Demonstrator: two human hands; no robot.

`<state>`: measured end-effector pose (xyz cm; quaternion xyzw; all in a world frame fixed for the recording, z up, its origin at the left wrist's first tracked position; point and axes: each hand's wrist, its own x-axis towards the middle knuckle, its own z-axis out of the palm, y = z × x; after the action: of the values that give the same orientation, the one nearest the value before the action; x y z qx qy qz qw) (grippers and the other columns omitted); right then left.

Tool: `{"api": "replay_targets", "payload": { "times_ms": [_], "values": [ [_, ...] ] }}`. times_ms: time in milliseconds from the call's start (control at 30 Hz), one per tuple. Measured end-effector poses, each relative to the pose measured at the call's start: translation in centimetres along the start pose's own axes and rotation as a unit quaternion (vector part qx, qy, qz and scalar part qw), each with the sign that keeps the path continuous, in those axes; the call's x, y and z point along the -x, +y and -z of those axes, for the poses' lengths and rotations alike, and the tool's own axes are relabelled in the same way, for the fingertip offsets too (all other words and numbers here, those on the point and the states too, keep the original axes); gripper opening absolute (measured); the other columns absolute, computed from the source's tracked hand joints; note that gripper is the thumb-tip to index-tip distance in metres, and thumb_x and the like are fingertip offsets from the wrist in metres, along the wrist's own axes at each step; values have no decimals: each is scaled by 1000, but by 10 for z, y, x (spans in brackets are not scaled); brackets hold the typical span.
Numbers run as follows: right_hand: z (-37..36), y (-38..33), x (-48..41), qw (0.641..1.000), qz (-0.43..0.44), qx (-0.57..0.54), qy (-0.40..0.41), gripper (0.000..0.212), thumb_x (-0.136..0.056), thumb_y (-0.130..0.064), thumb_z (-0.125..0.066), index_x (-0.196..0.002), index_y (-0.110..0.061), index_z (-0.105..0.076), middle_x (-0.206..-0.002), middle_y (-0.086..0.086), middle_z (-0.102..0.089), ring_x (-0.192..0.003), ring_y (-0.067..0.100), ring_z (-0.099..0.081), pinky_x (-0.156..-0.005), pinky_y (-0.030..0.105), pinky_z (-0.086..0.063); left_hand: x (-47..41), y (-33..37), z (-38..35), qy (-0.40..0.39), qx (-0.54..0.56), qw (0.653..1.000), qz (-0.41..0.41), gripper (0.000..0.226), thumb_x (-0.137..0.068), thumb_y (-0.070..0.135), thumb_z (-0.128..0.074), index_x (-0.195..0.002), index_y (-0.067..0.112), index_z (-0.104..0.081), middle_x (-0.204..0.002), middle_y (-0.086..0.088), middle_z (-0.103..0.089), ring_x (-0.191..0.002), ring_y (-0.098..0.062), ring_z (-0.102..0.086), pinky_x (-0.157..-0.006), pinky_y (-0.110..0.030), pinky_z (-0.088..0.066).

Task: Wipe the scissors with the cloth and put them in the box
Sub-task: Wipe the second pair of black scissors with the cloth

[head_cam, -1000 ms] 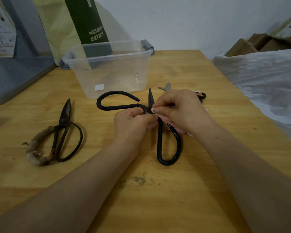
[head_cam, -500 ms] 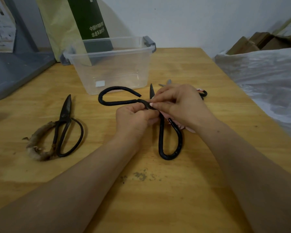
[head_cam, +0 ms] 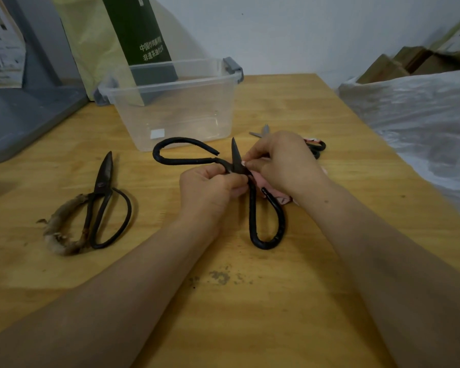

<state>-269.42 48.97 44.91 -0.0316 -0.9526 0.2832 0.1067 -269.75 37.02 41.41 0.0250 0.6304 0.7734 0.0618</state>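
The left hand is gripping the scissors at the pivot. The right hand is pinching their blade at one o'clock with curled fingers, the cloth lying underneath. The box is standing at twelve o'clock.

Only one view is given. It is taken from the head, above and behind the left hand and right hand, and is pointed forward and down at the worktop. Both hands are seen close up in the middle. Beyond them, the wall is seen far off.
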Motion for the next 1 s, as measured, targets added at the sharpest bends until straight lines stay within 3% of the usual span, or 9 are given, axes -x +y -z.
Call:
{"api": "replay_targets", "payload": {
  "times_ms": [100,233,300,400,533,767,833,900,1000],
  "values": [
    [5,4,2,993,52,92,-46,21,-92,-14,-56,-105,-15,-72,-110,4,-68,-104,23,-60,-92,35,-46,2,0,1,-2,0,1000,1,13,-74,-15,-65,-75,-2,-66,-82,-15,-71,-81,-27,-71,-71,-27,-59],
    [14,11,7,991,74,89,-62,15,-88,-13,-65,-99,-16,-75,-107,1,-68,-101,19,-61,-91,34,-48,1,0,0,-7,2,1000,3,14,-74,-15,-65,-71,-1,-64,-78,-14,-70,-78,-26,-72,-69,-27,-58],
    [15,13,6,994,49,95,-21,13,-87,-15,-67,-95,-18,-76,-99,-1,-70,-96,18,-62,-86,31,-50,2,1,-1,-3,9,1000,7,12,-74,-16,-65,-80,-6,-62,-82,-17,-68,-78,-25,-72,-70,-27,-59],
    [11,9,8,990,72,19,117,12,-87,-15,-63,-85,-12,-74,-85,5,-70,-85,24,-65,-76,32,-50,0,2,-1,1,21,1000,6,13,-75,-16,-64,-82,-6,-60,-80,-16,-67,-79,-25,-72,-71,-28,-59],
    [5,3,7,997,68,33,23,16,-91,-18,-61,-98,-16,-74,-99,2,-71,-96,18,-63,-89,32,-47,1,2,0,-2,7,1000,-2,18,-74,-16,-64,-69,1,-64,-68,-7,-68,-72,-21,-70,-66,-25,-58],
    [17,9,6,994,62,52,-74,10,-85,-15,-69,-93,-18,-75,-101,1,-70,-99,18,-62,-91,37,-49,1,1,0,-7,1,1000,0,16,-74,-16,-64,-70,-1,-64,-72,-9,-71,-74,-23,-71,-67,-25,-58],
    [19,8,5,992,38,104,-62,15,-89,-18,-63,-100,-17,-73,-104,1,-68,-102,20,-61,-91,34,-48,1,1,-1,-8,11,1000,7,13,-74,-16,-64,-79,-4,-63,-80,-16,-71,-76,-24,-72,-67,-25,-59],
    [15,8,6,995,42,82,28,17,-91,-19,-60,-101,-17,-73,-101,2,-69,-99,20,-62,-88,32,-47,0,1,0,-1,16,1000,13,16,-75,-16,-64,-87,-7,-62,-89,-21,-69,-80,-25,-72,-69,-27,-59],
    [8,5,11,997,73,18,30,16,-89,-15,-63,-99,-15,-75,-99,4,-72,-97,19,-63,-89,35,-48,0,2,1,-6,6,1000,3,13,-74,-16,-64,-77,-3,-65,-81,-16,-70,-80,-27,-71,-69,-26,-59]
  ]
}}
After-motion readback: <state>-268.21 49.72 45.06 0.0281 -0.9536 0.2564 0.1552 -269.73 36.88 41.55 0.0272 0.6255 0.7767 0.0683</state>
